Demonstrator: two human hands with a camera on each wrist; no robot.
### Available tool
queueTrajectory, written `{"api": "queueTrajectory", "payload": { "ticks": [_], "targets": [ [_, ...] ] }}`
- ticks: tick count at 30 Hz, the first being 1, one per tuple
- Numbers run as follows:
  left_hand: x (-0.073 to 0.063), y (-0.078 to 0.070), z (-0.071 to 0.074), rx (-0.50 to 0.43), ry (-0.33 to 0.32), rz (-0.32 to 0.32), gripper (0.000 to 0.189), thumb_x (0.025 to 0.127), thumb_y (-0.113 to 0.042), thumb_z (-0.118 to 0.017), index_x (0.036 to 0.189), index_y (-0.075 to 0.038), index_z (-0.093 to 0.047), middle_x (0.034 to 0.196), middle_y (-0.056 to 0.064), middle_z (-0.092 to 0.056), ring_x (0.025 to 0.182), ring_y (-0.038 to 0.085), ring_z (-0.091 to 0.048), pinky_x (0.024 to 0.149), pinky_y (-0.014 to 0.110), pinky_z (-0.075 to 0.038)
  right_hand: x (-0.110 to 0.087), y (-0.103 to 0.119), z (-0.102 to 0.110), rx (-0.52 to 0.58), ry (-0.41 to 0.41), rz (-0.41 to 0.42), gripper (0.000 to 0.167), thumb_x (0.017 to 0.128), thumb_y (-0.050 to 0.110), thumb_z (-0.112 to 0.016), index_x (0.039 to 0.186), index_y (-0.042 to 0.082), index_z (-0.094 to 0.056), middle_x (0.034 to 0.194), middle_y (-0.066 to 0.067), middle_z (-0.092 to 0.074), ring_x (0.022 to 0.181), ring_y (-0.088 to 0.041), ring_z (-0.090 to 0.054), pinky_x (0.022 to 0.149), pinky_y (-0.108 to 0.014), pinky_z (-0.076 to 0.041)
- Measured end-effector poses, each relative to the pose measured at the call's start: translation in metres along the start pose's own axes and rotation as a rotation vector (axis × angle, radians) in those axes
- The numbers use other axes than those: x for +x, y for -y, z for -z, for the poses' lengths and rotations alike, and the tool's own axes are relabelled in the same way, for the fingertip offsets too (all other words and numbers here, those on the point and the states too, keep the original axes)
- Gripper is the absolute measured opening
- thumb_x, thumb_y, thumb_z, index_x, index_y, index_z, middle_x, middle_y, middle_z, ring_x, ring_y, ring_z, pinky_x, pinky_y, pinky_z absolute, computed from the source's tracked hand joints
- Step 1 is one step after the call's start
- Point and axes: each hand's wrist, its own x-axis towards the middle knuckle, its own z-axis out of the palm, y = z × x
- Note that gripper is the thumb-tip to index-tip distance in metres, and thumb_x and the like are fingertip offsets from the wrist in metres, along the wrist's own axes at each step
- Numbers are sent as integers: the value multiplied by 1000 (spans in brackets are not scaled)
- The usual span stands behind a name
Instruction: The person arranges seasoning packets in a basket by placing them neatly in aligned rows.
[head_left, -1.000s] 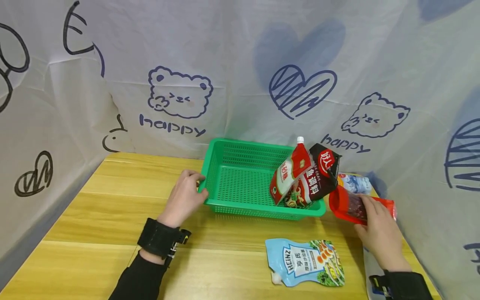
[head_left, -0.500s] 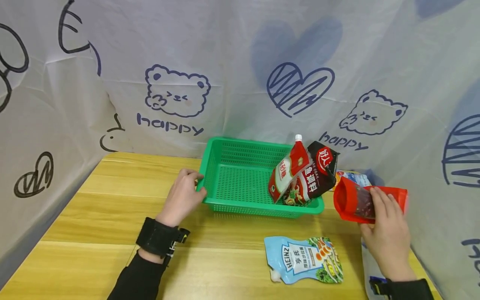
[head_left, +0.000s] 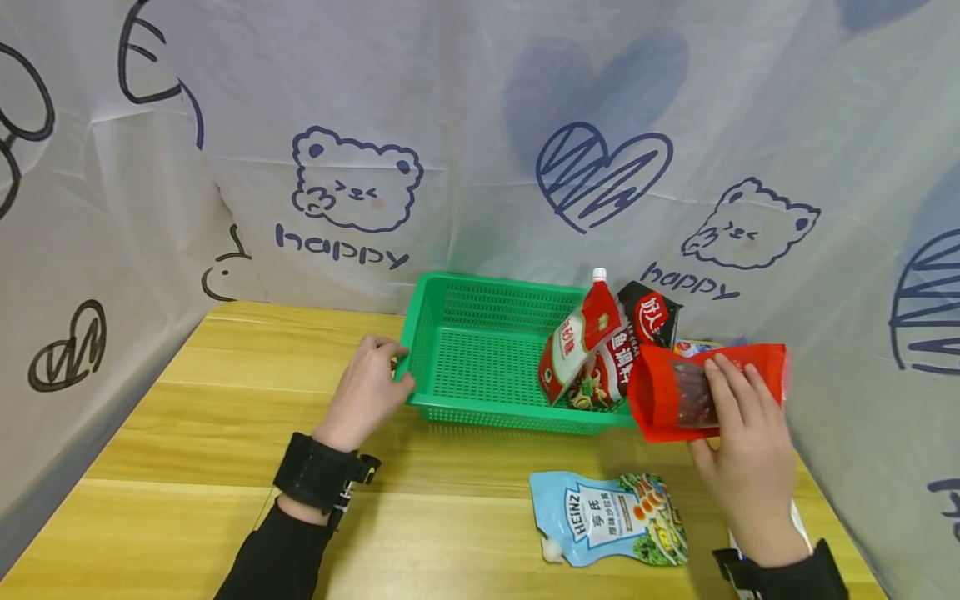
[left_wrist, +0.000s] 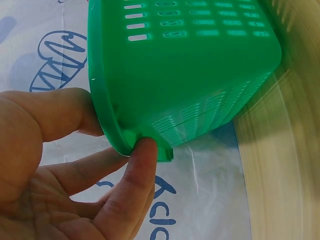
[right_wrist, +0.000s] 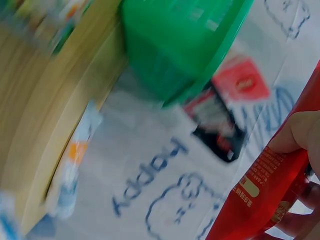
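Note:
My left hand (head_left: pixel 367 392) pinches the left rim of a green perforated plastic basket (head_left: pixel 510 417); the left wrist view shows fingers on both sides of the basket's lip (left_wrist: pixel 102 115). My right hand (head_left: pixel 750 467) grips a red pouch (head_left: pixel 648 392) with a clear window showing dark contents. That pouch is held up at the basket's right end, hiding its right front corner. Inside the basket lean a red-and-white spouted pouch (head_left: pixel 570 346) and a black-and-red seasoning packet (head_left: pixel 652 312), partly covered by the red pouch. In the right wrist view, my thumb presses the red pouch (right_wrist: pixel 270 185).
A light-blue Heinz pouch (head_left: pixel 592 521) lies on the wooden table (head_left: pixel 435 517) in front of the basket. Behind the red pouch a blue-and-white packet (head_left: pixel 693 346) shows partly. Something white (head_left: pixel 801 525) lies beneath my right wrist. Printed cloth (head_left: pixel 480 167) hangs behind the table.
My right hand has lifted the red pouch off the right side of the table and brought it leftward to the basket's right end. My left hand has stayed on the rim.

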Motion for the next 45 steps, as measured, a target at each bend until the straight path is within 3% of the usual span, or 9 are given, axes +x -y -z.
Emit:
{"api": "queueTrajectory", "payload": {
  "ticks": [5,12,17,21,31,37,45],
  "targets": [
    [0,1,2,0,5,7,43,92,-2,-68,132,11,-63,137,29,-51,107,36,-59,78,42,-55,5,28,-16,72,-19,44,79,72,-5,-78,147,4,-56,147,-20,-57,135,-50,-50,115,-63,-38],
    [0,0,2,-13,11,2,43,92,-1,-68,132,12,-63,137,29,-51,107,36,-59,80,43,-56,7,61,-32,111,74,81,74,83,9,-78,151,4,-51,154,-18,-51,141,-46,-45,117,-61,-37],
    [-1,0,3,-10,13,-8,42,92,-1,-68,131,12,-63,137,29,-51,107,36,-59,80,43,-55,11,83,-42,157,67,113,79,80,8,-83,152,6,-51,154,-16,-51,142,-45,-45,118,-58,-37],
    [-1,1,3,-5,8,-9,42,92,-2,-69,131,12,-64,137,28,-52,107,36,-59,79,43,-55,18,98,-51,199,15,149,84,74,1,-87,151,7,-53,153,-16,-54,140,-46,-47,111,-64,-42],
    [-1,1,3,-6,8,-8,41,92,-3,-69,131,11,-64,134,27,-53,106,35,-59,77,41,-54,26,123,-63,224,80,162,84,75,-1,-85,152,11,-54,154,-13,-52,143,-45,-43,114,-65,-37],
    [-2,0,4,2,10,-4,41,92,-2,-69,131,11,-64,134,27,-53,104,34,-59,76,41,-54,33,135,-71,256,35,179,87,73,-6,-82,153,13,-53,154,-13,-52,143,-45,-43,116,-65,-34],
    [-2,-2,4,34,-24,-30,41,95,-6,-68,133,8,-63,130,26,-55,98,32,-58,77,44,-54,42,144,-77,311,6,147,92,72,-6,-87,154,14,-52,155,-11,-52,144,-44,-43,115,-67,-34]
  ]
}}
